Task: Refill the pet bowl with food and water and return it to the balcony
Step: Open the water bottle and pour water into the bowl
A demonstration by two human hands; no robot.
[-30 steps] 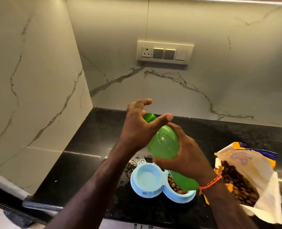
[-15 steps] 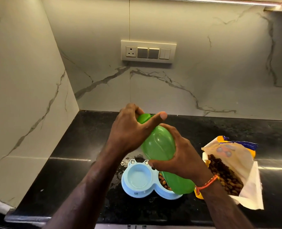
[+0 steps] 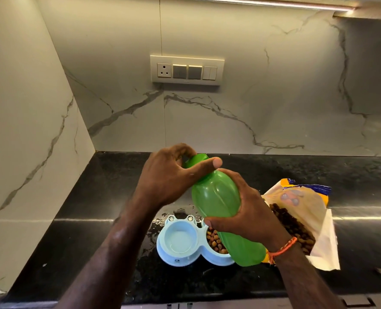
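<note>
The left hand (image 3: 167, 175), open a second ago, now grips the cap (image 3: 195, 159) of the bottle (image 3: 218, 201) that the right hand (image 3: 249, 215) holds; water for the bowl (image 3: 180, 259) likely comes next.

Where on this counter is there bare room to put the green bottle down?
Bare black counter lies between the left wall and the blue double pet bowl, though wet beside the bowl. Another strip runs behind the open food bag. Crowded: between bowl and bag.

Marble walls (image 3: 274, 112), black countertop (image 3: 78, 219)
</note>
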